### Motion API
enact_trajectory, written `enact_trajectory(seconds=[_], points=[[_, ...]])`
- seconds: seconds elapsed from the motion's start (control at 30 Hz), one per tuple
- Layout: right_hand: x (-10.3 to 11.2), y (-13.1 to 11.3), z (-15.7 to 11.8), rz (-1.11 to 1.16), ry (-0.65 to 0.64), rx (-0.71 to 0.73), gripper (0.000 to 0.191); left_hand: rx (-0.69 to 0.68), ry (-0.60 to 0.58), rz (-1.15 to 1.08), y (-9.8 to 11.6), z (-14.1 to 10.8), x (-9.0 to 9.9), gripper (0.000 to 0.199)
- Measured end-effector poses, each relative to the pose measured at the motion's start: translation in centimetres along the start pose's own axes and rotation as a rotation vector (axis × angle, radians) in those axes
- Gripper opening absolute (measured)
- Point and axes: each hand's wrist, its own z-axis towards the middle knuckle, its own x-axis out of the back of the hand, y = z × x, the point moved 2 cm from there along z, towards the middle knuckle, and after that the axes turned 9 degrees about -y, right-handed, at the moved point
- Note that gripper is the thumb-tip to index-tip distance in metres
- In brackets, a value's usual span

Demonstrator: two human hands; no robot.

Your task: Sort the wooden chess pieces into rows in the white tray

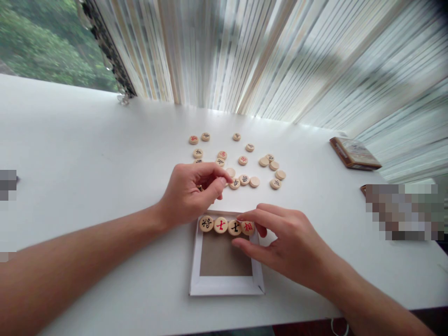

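A row of round wooden xiangqi pieces lies along the far edge of a shallow white frame-like tray (227,285) with a grey-brown base. From left to right they are a black-marked piece (206,224), a red-marked piece (220,225), a black-marked piece (234,227) and a red-marked piece (248,227). My right hand (283,238) is over the row's right end, thumb and index finger apart around the last pieces. My left hand (198,189) is beyond the tray, thumb and index pinched beside loose pieces (234,183); whatever is between them is hidden.
More xiangqi pieces lie scattered beyond my hands, some marked (242,160), some with plain faces up (254,182). A brown-edged box (355,153) sits at the right on the white table (105,154), with a blurred-out object nearer. A striped curtain (224,56) hangs behind.
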Motion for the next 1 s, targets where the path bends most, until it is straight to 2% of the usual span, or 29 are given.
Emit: enact_trajectory(seconds=[0.4, 0.5, 0.57, 0.63, 0.73, 0.87, 1.0], points=[[-0.7, 0.3, 0.2, 0.029, -0.008, -0.032, 0.008, 0.014, -0.041, 0.028, -0.1, -0.1, 0.0, 0.016], [-0.7, 0.4, 0.1, 0.023, -0.016, -0.029, 0.010, -0.110, -0.172, 0.117, 0.2, 0.1, 0.5, 0.016], [-0.7, 0.4, 0.0, 0.013, -0.013, -0.027, 0.013, -0.198, -0.314, 0.178, 0.3, 0.1, 1.0, 0.028], [-0.7, 0.4, 0.0, 0.005, -0.001, -0.029, 0.015, -0.226, -0.409, 0.213, 0.3, 0.0, 1.6, 0.039], [-0.8, 0.5, 0.0, 0.002, 0.012, -0.026, 0.016, -0.217, -0.453, 0.266, 0.2, -0.3, 2.3, 0.045], [-0.8, 0.5, 0.1, 0.002, 0.022, -0.011, 0.017, -0.243, -0.554, 0.359, 0.6, -1.1, 1.8, 0.057], [-0.8, 0.5, 0.0, 0.001, 0.018, -0.014, 0.012, -0.272, -0.562, 0.482, 1.1, -1.5, 1.3, 0.039]])
